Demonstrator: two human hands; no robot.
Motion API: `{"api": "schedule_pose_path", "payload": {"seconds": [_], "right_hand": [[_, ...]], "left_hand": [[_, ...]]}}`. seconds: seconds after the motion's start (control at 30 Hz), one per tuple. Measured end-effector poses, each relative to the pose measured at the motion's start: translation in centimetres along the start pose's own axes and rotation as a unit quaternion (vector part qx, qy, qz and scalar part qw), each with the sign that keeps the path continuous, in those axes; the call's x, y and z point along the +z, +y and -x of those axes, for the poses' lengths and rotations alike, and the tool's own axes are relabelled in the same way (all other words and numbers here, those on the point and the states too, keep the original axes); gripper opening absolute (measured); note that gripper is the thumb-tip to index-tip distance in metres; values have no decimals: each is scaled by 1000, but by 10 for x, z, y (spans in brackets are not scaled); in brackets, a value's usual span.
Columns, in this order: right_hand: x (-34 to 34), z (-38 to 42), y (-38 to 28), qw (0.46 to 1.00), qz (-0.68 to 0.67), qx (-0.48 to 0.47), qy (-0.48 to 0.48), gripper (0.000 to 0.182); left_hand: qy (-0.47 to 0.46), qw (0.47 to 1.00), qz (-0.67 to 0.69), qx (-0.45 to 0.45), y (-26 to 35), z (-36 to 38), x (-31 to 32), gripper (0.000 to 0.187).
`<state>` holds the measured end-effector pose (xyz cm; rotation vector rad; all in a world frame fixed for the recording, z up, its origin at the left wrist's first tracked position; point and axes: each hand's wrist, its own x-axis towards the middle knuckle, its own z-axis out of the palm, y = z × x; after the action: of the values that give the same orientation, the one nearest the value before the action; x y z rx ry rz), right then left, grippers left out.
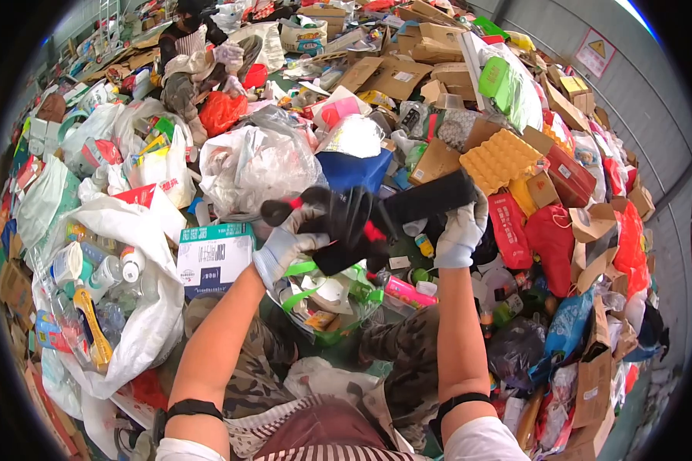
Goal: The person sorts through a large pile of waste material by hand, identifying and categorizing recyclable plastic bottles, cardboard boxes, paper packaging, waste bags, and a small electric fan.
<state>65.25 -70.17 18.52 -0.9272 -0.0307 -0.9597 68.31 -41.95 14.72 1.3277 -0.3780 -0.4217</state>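
Both of my hands wear pale work gloves and are raised in front of me. My left hand (288,242) is closed on a bundle of black items with red parts (354,227), whose exact kind I cannot make out. A long black piece (430,197) runs from that bundle to the right, and my right hand (463,230) grips its far end. Below the bundle, between my knees, lies a green-edged bag (323,296) with mixed waste in it. A white and teal box (215,257) stands left of my left hand.
An open white sack (158,307) of bottles lies at the left. A blue bag (354,167) and a clear plastic bag (265,173) are ahead. Yellow egg trays (500,160) and cardboard lie at the right. Another person (196,61) sits at the upper left.
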Motion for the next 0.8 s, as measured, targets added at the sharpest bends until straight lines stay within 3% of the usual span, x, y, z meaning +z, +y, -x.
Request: {"api": "schedule_pose_path", "payload": {"seconds": [0.03,0.1,0.23,0.3,0.37,0.47,0.53,0.6,0.7,0.8], "right_hand": [[-3,-2,4,999,-7,40,16,19],[-6,-3,8,995,15,69,66,18],[-3,-1,4,992,20,92,83,19],[-4,-5,0,983,-90,160,-23,23],[-2,-4,-2,976,-84,199,-33,26],[2,0,-7,960,-44,275,-7,27],[3,-1,-8,949,-5,316,19,26],[0,-3,-9,927,-16,373,-44,27],[-1,0,-6,922,5,379,-78,29],[-2,3,-2,932,4,355,-70,29]], "left_hand": [[-27,996,84,-31,18,9,9,45],[-73,986,123,-85,13,8,2,47],[-91,969,209,-96,7,4,3,43],[-115,984,127,-52,3,3,3,48],[-88,987,113,-70,-4,1,4,47],[-19,996,-84,-13,-23,-8,-1,50],[1,998,-68,-16,-23,-7,-1,50],[20,998,-52,-21,-23,-6,-1,50],[24,997,4,-73,-24,-9,-3,48],[13,997,35,-70,-26,-10,-2,47]]}}
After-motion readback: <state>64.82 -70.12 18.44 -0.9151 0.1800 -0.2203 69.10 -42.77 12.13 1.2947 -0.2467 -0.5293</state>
